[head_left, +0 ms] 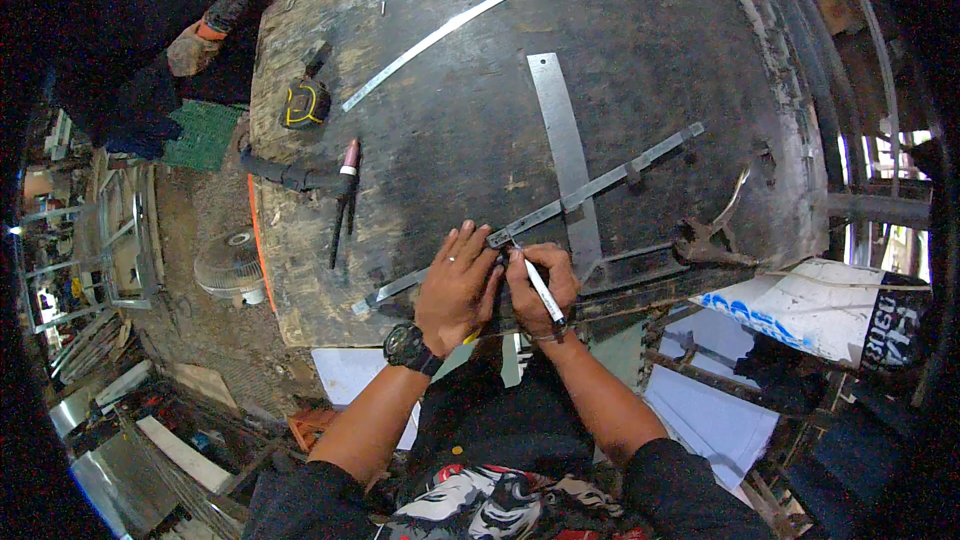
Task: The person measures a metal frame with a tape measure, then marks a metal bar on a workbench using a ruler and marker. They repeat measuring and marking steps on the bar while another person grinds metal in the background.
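Note:
My left hand (pixel 457 290) lies flat, fingers stretched out, beside and partly over a narrow metal strip (pixel 385 292) on the worktable. A dark watch is on its wrist. My right hand (pixel 545 285) pinches a white marker (pixel 541 287), its tip down at the near end of a slim metal bar (pixel 610 178). That bar slants up to the right, across the wide blade of a metal square (pixel 558 120). Whether strip and bar are one piece is hidden by my left hand.
On the dark, worn worktable (pixel 440 160) lie a tape measure (pixel 305 103), a long metal strip (pixel 480 10), a slim pink-and-black tool (pixel 347 175) and a curved metal tool (pixel 715 238). Another person's hand (pixel 193 50) shows beyond the left edge. A fan (pixel 228 265) stands below.

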### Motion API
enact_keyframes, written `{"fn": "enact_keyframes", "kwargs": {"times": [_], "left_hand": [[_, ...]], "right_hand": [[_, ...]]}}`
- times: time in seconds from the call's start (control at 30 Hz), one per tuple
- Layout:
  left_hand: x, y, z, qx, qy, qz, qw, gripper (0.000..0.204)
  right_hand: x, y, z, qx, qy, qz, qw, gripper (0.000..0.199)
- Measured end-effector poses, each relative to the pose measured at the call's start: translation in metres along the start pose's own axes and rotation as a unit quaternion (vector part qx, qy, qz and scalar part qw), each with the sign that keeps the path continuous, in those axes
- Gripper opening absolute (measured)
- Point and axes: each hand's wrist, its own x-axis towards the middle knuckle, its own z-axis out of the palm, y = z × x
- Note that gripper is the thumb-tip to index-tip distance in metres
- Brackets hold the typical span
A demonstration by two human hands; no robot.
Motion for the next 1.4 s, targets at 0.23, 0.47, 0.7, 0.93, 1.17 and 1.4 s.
{"fn": "enact_keyframes", "kwargs": {"times": [0.23,0.47,0.7,0.93,1.17,1.4], "left_hand": [[0.003,0.005,-0.003,-0.004,-0.002,-0.012,1.0,0.025],[0.005,0.008,-0.005,-0.004,-0.003,-0.017,1.0,0.023],[0.004,0.005,-0.003,0.006,0.001,-0.011,1.0,0.026],[0.004,0.005,-0.004,-0.008,-0.005,-0.019,1.0,0.026],[0.005,0.005,-0.003,0.003,-0.015,-0.022,1.0,0.026],[0.006,0.006,-0.003,0.005,-0.018,-0.027,0.999,0.026]], "right_hand": [[0.039,0.01,-0.043,0.042,0.083,0.021,0.995,0.02],[0.066,0.033,-0.06,0.06,-0.001,0.014,0.998,0.019],[0.063,0.038,-0.061,0.051,-0.005,0.028,0.998,0.021],[0.065,0.036,-0.057,0.037,-0.019,0.042,0.998,0.02],[0.066,0.035,-0.058,0.025,-0.024,0.049,0.998,0.017],[0.064,0.039,-0.059,-0.019,-0.024,0.043,0.999,0.022]]}}
